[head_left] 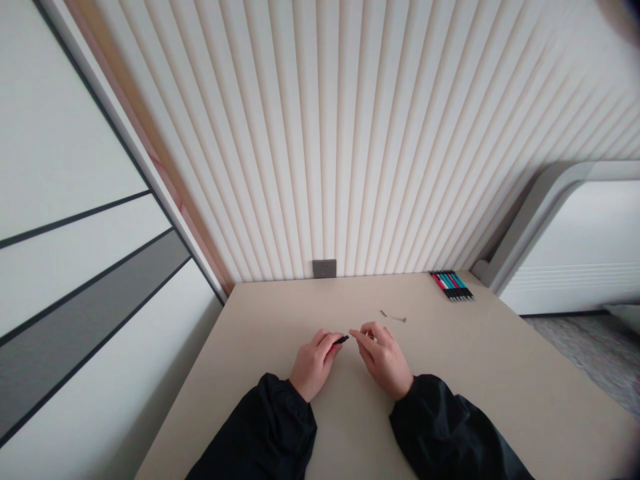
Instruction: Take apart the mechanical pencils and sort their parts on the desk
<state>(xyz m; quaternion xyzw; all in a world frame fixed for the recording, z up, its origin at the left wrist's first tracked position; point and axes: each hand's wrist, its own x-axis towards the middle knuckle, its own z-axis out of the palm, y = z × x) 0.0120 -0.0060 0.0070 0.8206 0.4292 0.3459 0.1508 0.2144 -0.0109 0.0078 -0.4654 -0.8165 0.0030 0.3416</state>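
Note:
In my left hand (pixel 313 365) is a red and black pen barrel (pixel 341 340), pinched between thumb and fingers, its black end pointing right. My right hand (pixel 383 359) is just to the right of that end, fingertips close together and the index finger reaching toward it. Whatever those fingertips may hold is too small to make out. On the table beyond my right hand lie a small dark piece (pixel 383 313) and a thin, pale pen part (pixel 399 319), perhaps a refill or spring.
A row of several pens (pixel 451 285), red, teal and black, lies at the table's far right corner. The beige table (pixel 270 303) meets a ribbed wall with a dark socket (pixel 325 269). A white cabinet stands left; a white headboard (pixel 575 240) is at right.

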